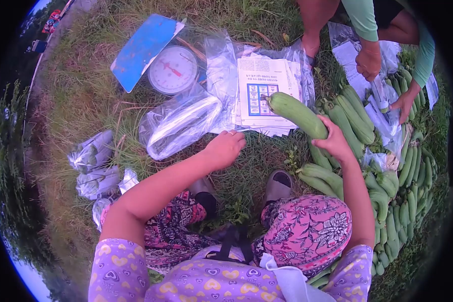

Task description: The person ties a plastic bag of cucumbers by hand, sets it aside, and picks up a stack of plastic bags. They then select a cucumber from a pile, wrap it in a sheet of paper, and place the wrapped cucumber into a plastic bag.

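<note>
My right hand (pixel 334 141) grips the thick end of a long green luffa gourd (pixel 297 115). The gourd's stem end points left, over a stack of printed paper sheets (pixel 256 75). By the near edge of those sheets is my left hand (pixel 227 148), its fingers curled together; whatever is between them, if anything, is hidden. A clear plastic bag (pixel 183 123) lies just left of the sheets. More luffas (pixel 355 118) rest on the grass beyond my right hand.
A dial scale (pixel 172 69) with a blue plate (pixel 145 50) stands at the upper left. Wrapped bundles (pixel 93 163) lie on the left. Many gourds (pixel 407 201) cover the right. Another person's hands (pixel 370 60) handle a paper-wrapped gourd at the upper right.
</note>
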`<move>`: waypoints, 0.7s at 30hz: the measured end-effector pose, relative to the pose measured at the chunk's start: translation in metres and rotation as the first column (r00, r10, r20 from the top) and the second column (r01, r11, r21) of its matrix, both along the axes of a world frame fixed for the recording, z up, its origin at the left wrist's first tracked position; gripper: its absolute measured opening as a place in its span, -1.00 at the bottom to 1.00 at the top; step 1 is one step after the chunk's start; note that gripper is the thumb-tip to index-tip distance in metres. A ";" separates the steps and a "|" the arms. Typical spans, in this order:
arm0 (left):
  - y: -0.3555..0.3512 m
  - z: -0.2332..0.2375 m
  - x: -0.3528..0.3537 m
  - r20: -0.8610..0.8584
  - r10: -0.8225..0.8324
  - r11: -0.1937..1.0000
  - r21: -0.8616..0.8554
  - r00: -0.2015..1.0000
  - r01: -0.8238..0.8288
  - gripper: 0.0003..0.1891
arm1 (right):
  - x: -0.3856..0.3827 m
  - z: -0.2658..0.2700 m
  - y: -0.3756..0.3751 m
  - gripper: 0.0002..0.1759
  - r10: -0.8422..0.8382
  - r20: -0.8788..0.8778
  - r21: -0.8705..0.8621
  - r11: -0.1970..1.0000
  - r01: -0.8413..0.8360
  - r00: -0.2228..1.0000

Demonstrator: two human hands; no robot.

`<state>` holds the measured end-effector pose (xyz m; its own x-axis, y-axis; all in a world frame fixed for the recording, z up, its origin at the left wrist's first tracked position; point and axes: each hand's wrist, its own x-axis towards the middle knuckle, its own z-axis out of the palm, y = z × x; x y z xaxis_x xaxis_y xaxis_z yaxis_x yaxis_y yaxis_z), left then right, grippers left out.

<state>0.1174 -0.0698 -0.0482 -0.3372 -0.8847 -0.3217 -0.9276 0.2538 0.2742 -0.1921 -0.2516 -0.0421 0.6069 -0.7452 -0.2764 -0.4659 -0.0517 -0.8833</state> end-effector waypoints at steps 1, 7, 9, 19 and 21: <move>-0.011 -0.017 0.000 -0.009 0.005 0.999 -0.046 1.000 -0.005 -0.68 | 0.015 -0.010 -0.014 -0.15 0.058 -0.015 -0.059 0.997 -0.058 0.998; -0.063 -0.094 -0.001 -0.080 0.121 0.953 -0.270 0.989 -0.138 -0.60 | 0.108 -0.048 -0.083 -0.25 0.372 -0.203 -0.004 0.925 -0.381 0.906; -0.073 -0.110 0.001 -0.059 0.142 0.941 -0.303 0.988 -0.154 -0.57 | 0.127 -0.065 -0.093 -0.27 0.412 -0.219 -0.023 0.904 -0.427 0.885; -0.072 -0.132 0.002 -0.181 0.311 0.925 -0.170 0.933 -0.341 -0.48 | 0.149 -0.132 -0.094 -0.27 0.440 -0.225 -0.136 0.869 -0.476 0.869; -0.069 -0.135 0.002 -0.196 0.322 0.916 -0.181 0.926 -0.357 -0.49 | 0.148 -0.128 -0.089 -0.29 0.410 -0.247 -0.161 0.876 -0.454 0.878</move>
